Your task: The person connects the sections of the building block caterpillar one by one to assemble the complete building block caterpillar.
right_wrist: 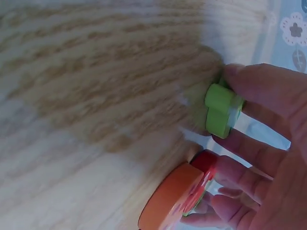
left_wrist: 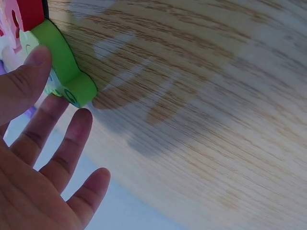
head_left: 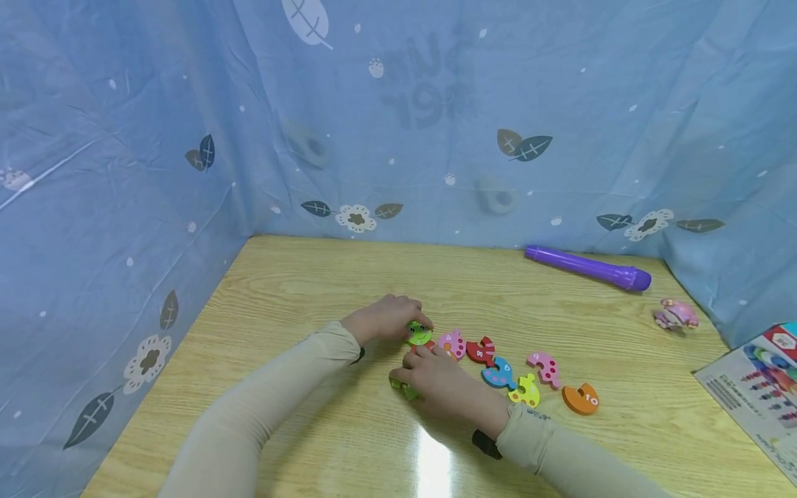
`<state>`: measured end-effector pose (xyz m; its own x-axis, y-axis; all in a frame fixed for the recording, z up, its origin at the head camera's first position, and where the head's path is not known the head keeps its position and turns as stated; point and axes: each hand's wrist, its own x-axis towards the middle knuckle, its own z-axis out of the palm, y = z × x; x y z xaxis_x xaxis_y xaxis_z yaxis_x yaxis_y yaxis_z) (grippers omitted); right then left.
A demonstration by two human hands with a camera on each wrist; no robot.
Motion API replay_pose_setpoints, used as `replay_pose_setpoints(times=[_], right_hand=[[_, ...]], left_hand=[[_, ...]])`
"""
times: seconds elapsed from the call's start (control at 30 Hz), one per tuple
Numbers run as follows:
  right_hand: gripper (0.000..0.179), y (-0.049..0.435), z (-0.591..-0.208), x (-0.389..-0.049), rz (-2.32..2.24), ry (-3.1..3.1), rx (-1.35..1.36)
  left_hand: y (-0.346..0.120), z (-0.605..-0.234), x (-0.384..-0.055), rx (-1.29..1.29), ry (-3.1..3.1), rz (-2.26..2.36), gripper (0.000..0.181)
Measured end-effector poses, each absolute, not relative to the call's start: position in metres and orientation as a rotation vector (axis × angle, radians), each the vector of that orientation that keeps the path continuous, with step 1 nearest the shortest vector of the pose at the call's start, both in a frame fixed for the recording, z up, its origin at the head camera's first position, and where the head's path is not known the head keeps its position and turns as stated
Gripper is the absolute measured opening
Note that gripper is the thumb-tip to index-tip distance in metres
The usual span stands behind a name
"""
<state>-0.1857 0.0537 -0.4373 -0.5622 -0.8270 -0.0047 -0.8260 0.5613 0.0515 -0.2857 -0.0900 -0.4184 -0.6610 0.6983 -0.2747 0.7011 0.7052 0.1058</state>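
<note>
My left hand holds a green smiling-face puzzle piece at its edge. In the left wrist view the thumb lies over that green piece, with fingertips at its side. My right hand pinches a small light-green piece between thumb and index finger, in the right wrist view. Its other fingers touch a red piece beside an orange one. A pink piece numbered 4 lies just right of the face piece. The right hand partly hides the pieces under it in the head view.
Several numbered pieces trail rightward: red, blue, yellow, pink and orange. A purple toy microphone lies at the back right, near a small pink toy. A printed box stands at the right edge.
</note>
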Motion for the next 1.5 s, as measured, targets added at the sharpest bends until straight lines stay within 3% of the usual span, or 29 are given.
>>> replay_pose_setpoints(times=[0.37, 0.57, 0.8, 1.1, 1.5], right_hand=[[0.049, 0.077, -0.415, -0.199, 0.276, -2.755, 1.429], [0.048, 0.112, -0.403, -0.223, 0.456, -2.826, 1.215], [0.047, 0.128, -0.413, -0.243, 0.381, -2.970, 1.059], [0.041, 0.129, -0.422, -0.250, 0.334, -2.986, 1.091], [0.046, 0.128, -0.423, -0.259, 0.264, -3.047, 1.135]], left_hand=[[-0.091, -0.420, -0.288, 1.144, 2.614, -0.004, 0.045], [-0.091, -0.419, -0.288, 1.149, 2.609, -0.007, 0.045], [-0.090, -0.419, -0.286, 1.148, 2.616, -0.045, 0.046], [-0.090, -0.418, -0.285, 1.129, 2.621, -0.051, 0.046], [-0.090, -0.420, -0.287, 1.126, 2.618, -0.023, 0.047]])
